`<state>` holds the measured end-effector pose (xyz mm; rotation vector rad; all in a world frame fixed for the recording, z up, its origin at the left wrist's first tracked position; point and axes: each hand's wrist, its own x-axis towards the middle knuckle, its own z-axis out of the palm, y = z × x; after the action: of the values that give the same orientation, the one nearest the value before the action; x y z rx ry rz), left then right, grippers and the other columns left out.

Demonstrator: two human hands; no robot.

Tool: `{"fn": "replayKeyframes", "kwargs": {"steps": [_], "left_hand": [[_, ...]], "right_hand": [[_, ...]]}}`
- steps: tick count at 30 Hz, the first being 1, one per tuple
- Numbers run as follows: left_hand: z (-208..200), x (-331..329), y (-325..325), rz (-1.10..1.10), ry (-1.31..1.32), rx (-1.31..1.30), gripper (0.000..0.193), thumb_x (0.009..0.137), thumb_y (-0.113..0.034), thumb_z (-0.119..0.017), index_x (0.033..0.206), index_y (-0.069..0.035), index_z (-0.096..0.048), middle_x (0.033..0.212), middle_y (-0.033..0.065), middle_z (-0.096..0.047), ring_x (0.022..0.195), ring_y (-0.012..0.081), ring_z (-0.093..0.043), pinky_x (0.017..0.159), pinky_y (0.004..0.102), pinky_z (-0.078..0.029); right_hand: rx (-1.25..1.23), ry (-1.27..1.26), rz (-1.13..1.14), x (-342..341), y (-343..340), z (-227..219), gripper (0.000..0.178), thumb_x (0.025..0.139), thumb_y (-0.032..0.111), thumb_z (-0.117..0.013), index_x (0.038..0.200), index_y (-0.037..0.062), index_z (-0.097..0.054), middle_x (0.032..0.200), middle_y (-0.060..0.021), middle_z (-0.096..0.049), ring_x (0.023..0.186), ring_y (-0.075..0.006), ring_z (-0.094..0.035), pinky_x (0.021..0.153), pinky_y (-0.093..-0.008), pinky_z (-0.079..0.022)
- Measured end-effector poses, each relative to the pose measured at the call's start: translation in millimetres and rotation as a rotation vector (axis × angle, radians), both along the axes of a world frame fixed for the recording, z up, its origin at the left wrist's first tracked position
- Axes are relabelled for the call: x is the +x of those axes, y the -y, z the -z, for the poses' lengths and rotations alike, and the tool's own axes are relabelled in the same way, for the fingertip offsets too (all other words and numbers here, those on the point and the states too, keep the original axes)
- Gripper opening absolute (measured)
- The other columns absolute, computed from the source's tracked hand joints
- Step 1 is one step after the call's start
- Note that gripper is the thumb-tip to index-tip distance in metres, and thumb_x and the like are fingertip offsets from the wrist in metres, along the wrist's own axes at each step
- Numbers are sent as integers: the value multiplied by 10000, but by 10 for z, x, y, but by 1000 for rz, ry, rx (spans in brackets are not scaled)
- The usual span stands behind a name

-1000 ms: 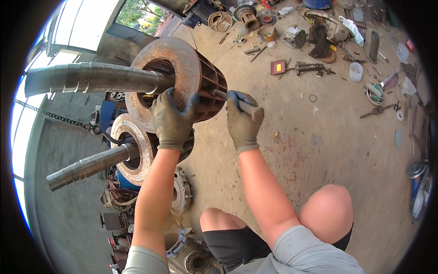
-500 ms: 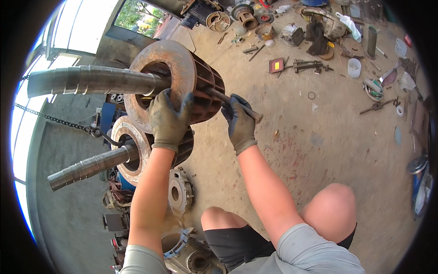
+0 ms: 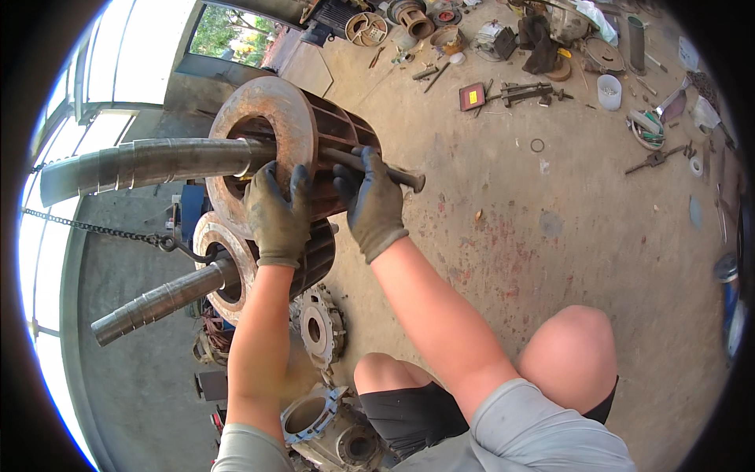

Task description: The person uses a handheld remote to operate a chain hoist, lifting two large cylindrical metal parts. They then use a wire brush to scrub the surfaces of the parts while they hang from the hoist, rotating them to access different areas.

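In front of me on the left is a rusty slatted rotor [image 3: 263,106] with a wide end ring and a thick, stepped steel shaft [image 3: 157,161]. My gloved left hand [image 3: 279,212] grips the lower edge of its end ring, with the thumb on the near side and the fingers inside the opening. A long steel bar [image 3: 405,179] with a flared end runs into the rotor's slatted side. Fingers of my gloved right hand [image 3: 373,204] are around this bar, short of the flared end. The bar's far end is hidden in the rotor.
Below hangs or rests a second rotor [image 3: 224,291] with its own shaft, near a chain [image 3: 102,228] and hook. A flanged ring [image 3: 318,326] and a grey housing [image 3: 314,413] lie near my knees. Tools, a red box [image 3: 472,97] and motor parts cover the far floor.
My right hand has moved left with the bar, so it is now closer to the rotor and the bar reaches farther in. My left hand keeps its hold on the ring. The view has shifted slightly.
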<state>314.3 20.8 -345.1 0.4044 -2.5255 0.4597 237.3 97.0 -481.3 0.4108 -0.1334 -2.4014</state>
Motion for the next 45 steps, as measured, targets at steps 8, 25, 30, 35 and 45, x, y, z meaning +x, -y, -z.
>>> {"fn": "replayKeyframes", "kwargs": {"steps": [8, 25, 30, 35, 45], "left_hand": [[10, 14, -2, 13, -10, 3, 564, 1082, -461, -709, 1300, 58, -678, 1156, 302, -730, 1124, 498, -668, 1000, 573, -515], [-9, 70, -98, 33, -10, 34, 537, 1093, -409, -710, 1320, 76, -663, 1203, 315, -715, 1150, 499, -664, 1031, 558, -510], [11, 104, -140, 29, -15, 36, 518, 1091, -383, -713, 1328, 74, -652, 1206, 309, -709, 1146, 496, -657, 1038, 558, -505], [-1, 135, -132, 48, 29, -3, 513, 1099, -384, -700, 1332, 71, -647, 1216, 307, -701, 1142, 500, -653, 1030, 555, -503], [4, 133, -147, 20, 39, -29, 504, 1105, -368, -670, 1372, 59, -652, 1248, 296, -697, 1200, 508, -638, 1057, 571, -497]], "right_hand": [[-13, 26, 14, 95, -51, -205, 400, 1125, 423, -704, 1311, 69, -689, 1189, -82, -764, 926, -162, -755, 820, -288, -629], [296, -204, 182, -89, -105, -118, 460, 1143, 462, -683, 1131, 4, -728, 933, -76, -765, 694, -149, -731, 611, -288, -587], [199, 33, 216, 204, -188, -273, 431, 1161, 423, -661, 1304, 16, -664, 1033, -104, -782, 890, -163, -776, 764, -281, -633], [121, 33, 304, 311, -76, -161, 468, 1147, 433, -680, 1346, 12, -637, 1142, -150, -778, 964, -209, -792, 821, -313, -664], [481, -201, 175, -186, -437, -1, 456, 1138, 442, -682, 1082, -7, -738, 891, -110, -770, 649, -163, -712, 596, -285, -597]]}}
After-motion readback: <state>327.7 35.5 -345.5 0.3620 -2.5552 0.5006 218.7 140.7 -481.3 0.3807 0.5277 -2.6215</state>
